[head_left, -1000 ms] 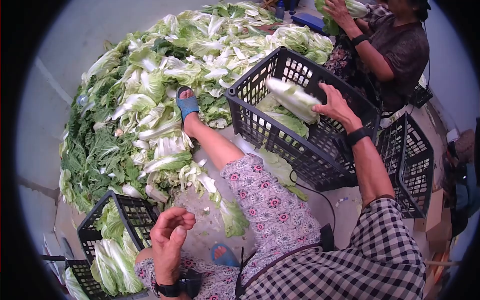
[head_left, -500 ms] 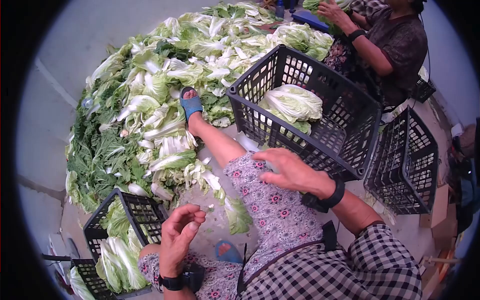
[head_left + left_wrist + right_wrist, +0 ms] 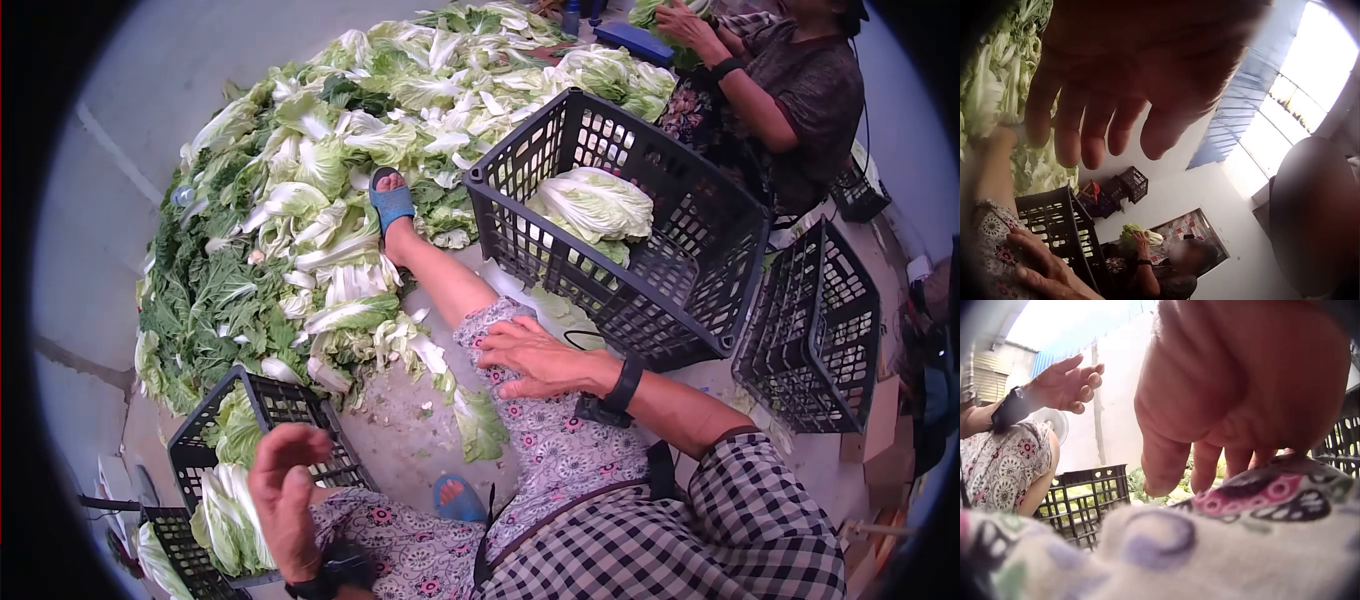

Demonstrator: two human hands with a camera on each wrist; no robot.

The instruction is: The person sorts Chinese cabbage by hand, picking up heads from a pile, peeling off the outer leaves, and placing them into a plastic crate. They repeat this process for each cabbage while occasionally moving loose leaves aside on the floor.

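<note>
Cabbage (image 3: 598, 203) lies in crate (image 3: 700, 205); right hand (image 3: 535, 358) touches patterned cloth (image 3: 572, 450).

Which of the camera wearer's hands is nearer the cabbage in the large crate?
Right. The right hand rests on the trouser leg, outside the crate holding the cabbage; the left hand is raised, farther away.

At two o'clock in the head view, a black crate (image 3: 705, 190) frames a pale green cabbage (image 3: 600, 203) ribbed white. The leaf heap (image 3: 290, 200) at ten is white through dark green. Below centre: blue slipper (image 3: 465, 507), pink-flowered pale shorts (image 3: 575, 450), black-and-cream checked shirt (image 3: 690, 540) at five.
</note>
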